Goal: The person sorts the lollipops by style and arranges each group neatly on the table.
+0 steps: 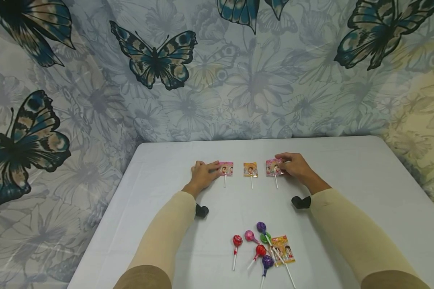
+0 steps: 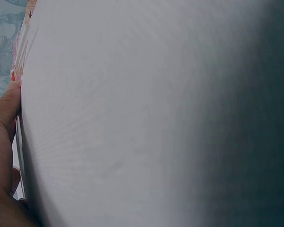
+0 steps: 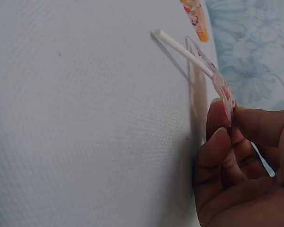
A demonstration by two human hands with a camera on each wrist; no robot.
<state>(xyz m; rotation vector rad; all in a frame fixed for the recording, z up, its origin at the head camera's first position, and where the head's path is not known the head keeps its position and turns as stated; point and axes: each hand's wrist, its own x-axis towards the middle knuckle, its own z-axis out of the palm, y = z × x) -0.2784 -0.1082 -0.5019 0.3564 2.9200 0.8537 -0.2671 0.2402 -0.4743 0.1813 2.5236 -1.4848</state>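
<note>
Three flat-wrapped lollipops form a row near the table's far edge, white sticks pointing toward me. My left hand holds the left edge of the pink-wrapped lollipop between fingertips; in the left wrist view, a fingertip meets that wrapper at the frame's edge. On the right, my right hand pinches another pink-wrapped lollipop by its wrapper's right side. The right wrist view shows thumb and fingers gripping this wrapper, tilted up from the cloth. Between the hands lies an orange-wrapped lollipop, touched by neither.
Nearer me on the white table lie round lollipops: a red one, a pink one, a purple one and several others. An orange wrapper lies partly under a stick. Butterfly-patterned cloth hangs behind the table.
</note>
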